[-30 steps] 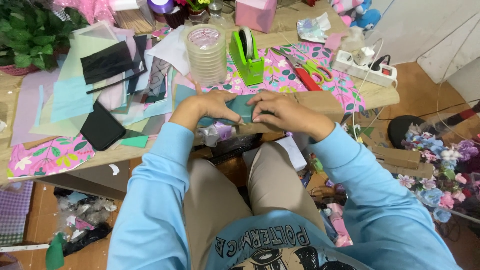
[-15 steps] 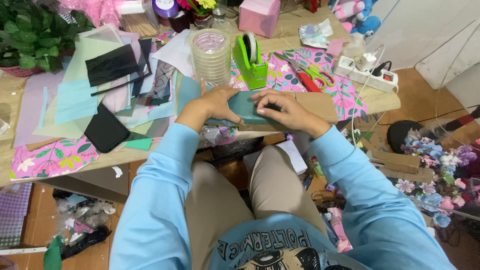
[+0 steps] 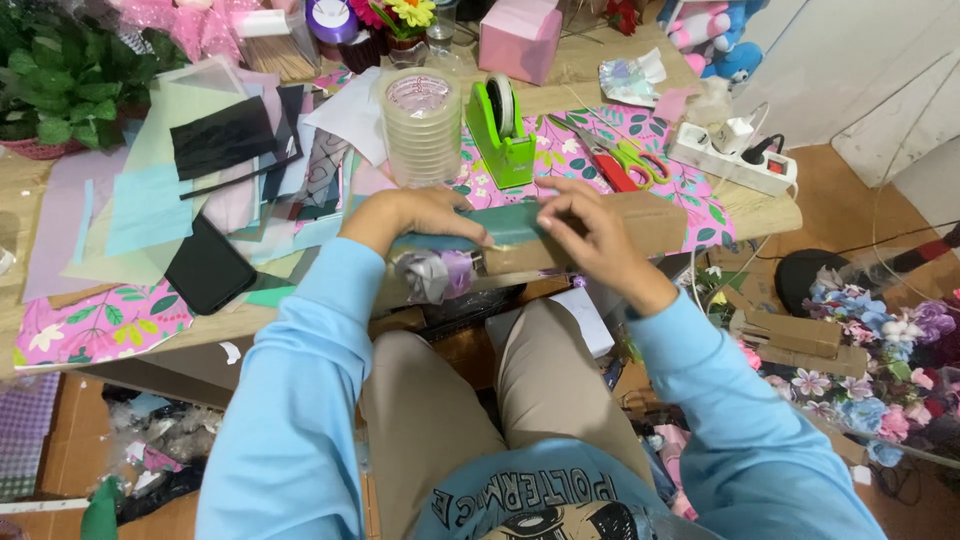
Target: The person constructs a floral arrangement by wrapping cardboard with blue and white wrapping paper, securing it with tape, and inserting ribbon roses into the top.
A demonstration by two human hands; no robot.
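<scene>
Teal paper (image 3: 505,222) is lying across a brown cardboard box (image 3: 640,225) at the table (image 3: 560,75) edge; we are pressing it flat under the left hand (image 3: 425,212) and pinching its upper edge with the right hand (image 3: 585,222). Wrapping is seemingly only starting, the box mostly bare. We are counting one tape dispenser (image 3: 500,130), one scissors (image 3: 615,160).

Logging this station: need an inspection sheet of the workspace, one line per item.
Surface: wooden table, floral sheet on it.
Job's things: teal paper over a cardboard box, under both hands.
Clutter: paper sheets, stacked clear lids, green tape dispenser, scissors, pink box.
Grippers: left hand presses the paper; right hand pinches its edge.
Cables: power strip, plugs in.
Surroundings: plant, artificial flowers.
</scene>
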